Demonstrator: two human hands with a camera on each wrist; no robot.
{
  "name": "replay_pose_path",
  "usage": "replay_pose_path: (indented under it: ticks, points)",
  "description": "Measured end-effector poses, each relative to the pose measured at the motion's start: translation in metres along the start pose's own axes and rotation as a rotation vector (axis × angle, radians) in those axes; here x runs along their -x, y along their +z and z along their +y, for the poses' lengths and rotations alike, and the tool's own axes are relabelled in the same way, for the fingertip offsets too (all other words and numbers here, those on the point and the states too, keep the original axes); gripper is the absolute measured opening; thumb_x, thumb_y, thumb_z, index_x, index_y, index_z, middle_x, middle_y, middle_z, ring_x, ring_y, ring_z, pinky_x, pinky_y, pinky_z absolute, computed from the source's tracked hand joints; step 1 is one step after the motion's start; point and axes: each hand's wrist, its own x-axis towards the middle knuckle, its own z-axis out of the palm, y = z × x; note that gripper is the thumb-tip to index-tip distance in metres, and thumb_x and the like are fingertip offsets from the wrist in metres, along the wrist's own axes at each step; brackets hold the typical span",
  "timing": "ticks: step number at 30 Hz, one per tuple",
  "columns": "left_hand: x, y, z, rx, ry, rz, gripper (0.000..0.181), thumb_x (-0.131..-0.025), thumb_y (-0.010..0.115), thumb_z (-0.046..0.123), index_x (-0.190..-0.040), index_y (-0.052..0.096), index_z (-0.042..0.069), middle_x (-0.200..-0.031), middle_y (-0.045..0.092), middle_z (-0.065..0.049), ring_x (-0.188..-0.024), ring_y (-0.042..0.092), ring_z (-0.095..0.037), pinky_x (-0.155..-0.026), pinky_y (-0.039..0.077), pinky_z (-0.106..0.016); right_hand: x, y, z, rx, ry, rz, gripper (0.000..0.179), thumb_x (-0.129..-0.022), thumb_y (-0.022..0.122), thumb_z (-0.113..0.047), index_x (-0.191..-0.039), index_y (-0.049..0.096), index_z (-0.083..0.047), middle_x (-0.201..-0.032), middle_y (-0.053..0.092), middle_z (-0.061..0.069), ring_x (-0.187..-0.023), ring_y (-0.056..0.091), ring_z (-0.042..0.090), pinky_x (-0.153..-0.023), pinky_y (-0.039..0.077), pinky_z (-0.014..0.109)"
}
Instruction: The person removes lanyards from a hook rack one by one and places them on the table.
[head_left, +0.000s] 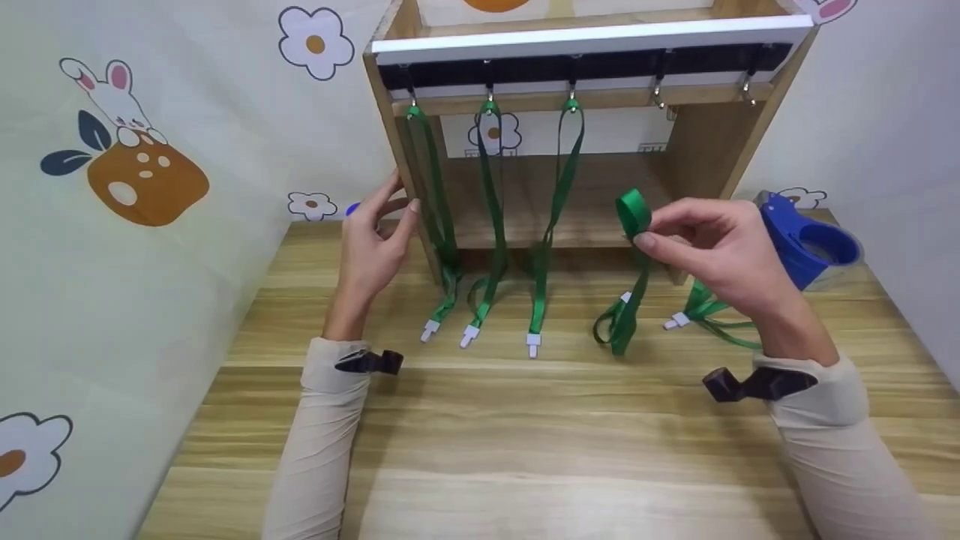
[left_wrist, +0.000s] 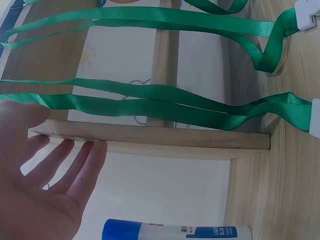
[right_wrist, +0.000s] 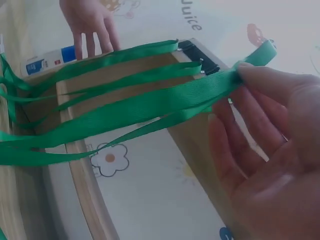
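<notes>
In the head view my right hand [head_left: 727,251] pinches the looped top of a green lanyard [head_left: 634,214] between thumb and fingers. Its lower part folds down close to the table, beside a white clip. The right wrist view shows the band [right_wrist: 175,97] stretching away from that pinch. My left hand [head_left: 373,251] touches the left side of a wooden rack [head_left: 712,142], its fingers fairly straight along the outer panel [left_wrist: 175,137]. Three more green lanyards, among them the middle one [head_left: 491,202], hang from metal hooks with white clips at the bottom. Two hooks [head_left: 658,97] on the right hold nothing.
Another green lanyard [head_left: 705,304] lies on the table [head_left: 525,450] right of the rack, partly behind my right hand. A blue tape dispenser [head_left: 802,240] stands at the right. Beyond the rack's left side is a blue-capped glue bottle [left_wrist: 170,231].
</notes>
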Motion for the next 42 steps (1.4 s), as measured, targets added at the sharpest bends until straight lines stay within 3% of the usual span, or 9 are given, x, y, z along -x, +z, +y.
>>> replay_pose_path:
  ticks: [5,9,17,21,27,33,42]
  points:
    - [0.002,0.0,0.0,-0.012,-0.025,-0.011,0.055,-0.108,0.069,0.029,-0.16,0.054,0.021,-0.157,0.063,-0.002,-0.129,0.072,-0.021,-0.098,0.065,-0.032,0.002,0.006,0.003,0.114,0.009,-0.076,0.017,-0.095,0.077,0.007,-0.111,0.081,0.002,-0.103,0.079,0.013,-0.085,0.07,0.022,-0.072,0.061,0.021]
    - [0.001,0.0,0.0,-0.013,-0.024,-0.01,0.055,-0.108,0.069,0.029,-0.16,0.054,0.022,-0.158,0.062,-0.001,-0.13,0.072,-0.021,-0.099,0.065,-0.033,0.003,0.012,0.009,0.179,0.041,-0.163,0.019,-0.097,0.078,0.002,-0.112,0.083,-0.007,-0.099,0.081,0.009,-0.08,0.074,0.026,-0.073,0.064,0.023]
    - [-0.001,0.0,-0.001,-0.009,0.008,0.006,0.054,-0.107,0.07,0.022,-0.159,0.055,0.018,-0.157,0.063,-0.005,-0.127,0.073,-0.026,-0.097,0.066,-0.031,0.002,0.008,0.039,0.103,0.145,-0.112,0.012,-0.096,0.079,0.002,-0.108,0.078,0.001,-0.101,0.083,0.008,-0.093,0.083,0.024,-0.088,0.068,0.031]
    - [0.0,0.0,-0.002,-0.011,0.012,0.017,0.054,-0.107,0.07,0.022,-0.159,0.056,0.017,-0.155,0.065,-0.005,-0.126,0.074,-0.025,-0.093,0.066,-0.026,0.005,-0.003,0.061,0.114,0.274,-0.152,0.019,-0.098,0.08,-0.009,-0.113,0.076,0.003,-0.103,0.084,0.008,-0.094,0.083,0.021,-0.088,0.068,0.032]
    - [0.0,0.001,-0.003,-0.006,0.017,0.031,0.055,-0.106,0.071,0.018,-0.158,0.056,0.013,-0.152,0.067,-0.008,-0.124,0.074,-0.025,-0.086,0.066,-0.02,0.01,-0.012,0.096,0.308,0.443,-0.239,0.023,-0.098,0.083,-0.026,-0.11,0.078,-0.006,-0.103,0.081,0.011,-0.092,0.079,0.029,-0.082,0.067,0.025]
    - [0.0,0.0,-0.003,-0.007,0.004,0.024,0.054,-0.107,0.07,0.021,-0.159,0.056,0.016,-0.154,0.066,-0.006,-0.126,0.073,-0.024,-0.09,0.066,-0.025,0.011,-0.012,0.114,0.489,0.472,-0.29,0.013,-0.097,0.083,-0.02,-0.101,0.08,-0.007,-0.094,0.079,0.01,-0.077,0.068,0.019,-0.068,0.059,0.021]
    - [0.0,0.0,0.0,-0.004,-0.002,0.002,0.055,-0.107,0.07,0.022,-0.16,0.055,0.018,-0.156,0.064,-0.005,-0.128,0.073,-0.024,-0.095,0.067,-0.032,0.014,-0.01,0.115,0.684,0.536,-0.316,0.017,-0.094,0.085,-0.018,-0.098,0.075,-0.004,-0.085,0.077,0.008,-0.068,0.062,0.017,-0.059,0.051,0.028]
